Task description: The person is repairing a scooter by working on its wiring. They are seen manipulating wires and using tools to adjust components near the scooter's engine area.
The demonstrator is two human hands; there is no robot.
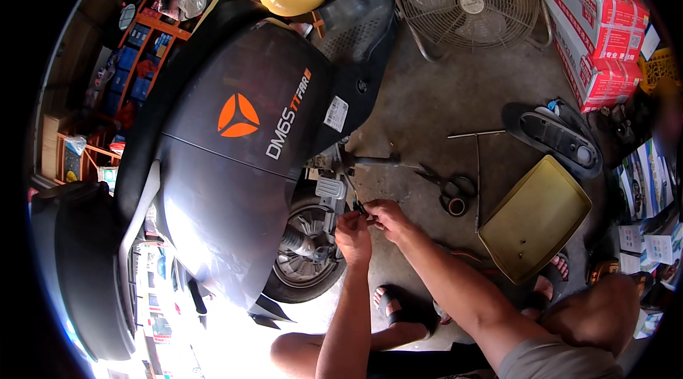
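Observation:
A dark grey electric scooter (220,116) fills the left half, and its rear wheel (306,262) shows below the body panel. Beside that wheel, a thin cable (348,174) runs down from under the bodywork to my two hands. My left hand (352,233) is closed, its fingertips pinching the dark end of the cable. Close against it, my right hand (388,217) pinches the same cable end from the right. Fingers hide most of the small dark piece there, so its exact form cannot be made out.
On the floor to the right lie black-handled scissors (461,185), a tape roll (457,206), a T-handle wrench (477,180) and a yellowish tray (526,201) with small parts. A black plastic cover (558,139), a floor fan (466,2) and red boxes (597,23) stand farther off.

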